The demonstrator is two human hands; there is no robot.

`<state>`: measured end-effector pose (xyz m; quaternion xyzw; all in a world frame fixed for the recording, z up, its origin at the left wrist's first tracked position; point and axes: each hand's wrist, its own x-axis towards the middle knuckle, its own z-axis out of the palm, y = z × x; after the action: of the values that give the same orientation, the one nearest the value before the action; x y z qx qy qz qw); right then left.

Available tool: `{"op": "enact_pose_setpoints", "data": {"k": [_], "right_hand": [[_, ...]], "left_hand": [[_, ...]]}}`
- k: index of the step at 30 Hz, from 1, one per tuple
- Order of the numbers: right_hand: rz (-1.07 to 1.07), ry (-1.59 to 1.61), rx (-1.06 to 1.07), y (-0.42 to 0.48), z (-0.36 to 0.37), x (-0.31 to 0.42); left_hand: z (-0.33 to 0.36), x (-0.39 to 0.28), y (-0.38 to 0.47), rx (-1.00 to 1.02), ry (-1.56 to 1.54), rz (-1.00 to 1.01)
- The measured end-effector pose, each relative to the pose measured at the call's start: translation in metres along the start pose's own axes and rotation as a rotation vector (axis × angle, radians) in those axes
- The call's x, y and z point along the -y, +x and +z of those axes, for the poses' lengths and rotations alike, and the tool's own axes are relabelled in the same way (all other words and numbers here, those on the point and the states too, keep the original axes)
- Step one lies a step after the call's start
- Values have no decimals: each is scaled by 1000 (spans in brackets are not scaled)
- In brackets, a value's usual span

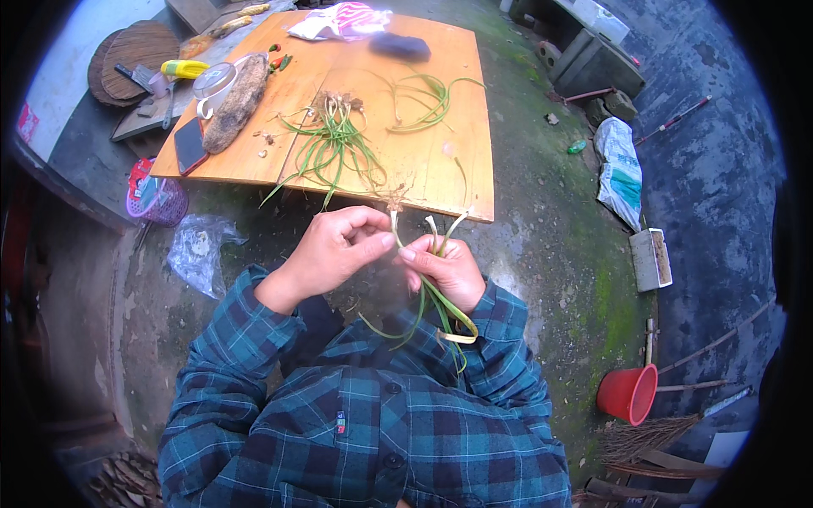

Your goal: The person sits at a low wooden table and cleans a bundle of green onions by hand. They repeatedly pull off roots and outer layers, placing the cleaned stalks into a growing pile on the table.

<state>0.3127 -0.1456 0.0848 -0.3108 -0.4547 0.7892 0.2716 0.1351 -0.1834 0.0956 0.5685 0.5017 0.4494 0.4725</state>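
My right hand (448,270) holds several thin scallions (438,298), their pale ends up and green leaves hanging toward my lap. One of them has a tuft of muddy roots (395,200) at its top. Against the pale stem of that one rest the bent thumb and forefinger of my left hand (340,244); whether they pinch it is unclear. Beyond my hands, on the wooden table (470,165), lies a pile of scallions with soil on the roots (336,136). To its right is a looser bunch of scallions (438,108) with no root clump visible.
On the table's left lie a phone (190,146), a long rough-skinned gourd (238,105) and a lidded cup (216,82). A cloth (343,22) and a dark bundle (400,47) sit at the far edge. A purple basket (159,203) and plastic bag (202,251) stand left; a red bucket (629,394) right.
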Motion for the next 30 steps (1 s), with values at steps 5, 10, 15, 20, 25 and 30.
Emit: {"op": "enact_pose_setpoints", "data": {"k": [5,10,15,20,25,30], "right_hand": [[27,8,74,-2,-2,1],[6,-62,84,-3,-7,1],[25,-108,21,-5,-12,4],[30,-52,25,-3,-12,3],[73,-3,79,-2,-12,-1],[51,-14,90,-4,-13,0]], "left_hand": [[-3,1,2,-53,44,87],[-13,4,7,-324,498,402],[-30,5,8,-372,492,139],[-18,7,1,-92,18,42],[-3,6,1,31,-111,-61],[0,7,2,-167,210,262]]}}
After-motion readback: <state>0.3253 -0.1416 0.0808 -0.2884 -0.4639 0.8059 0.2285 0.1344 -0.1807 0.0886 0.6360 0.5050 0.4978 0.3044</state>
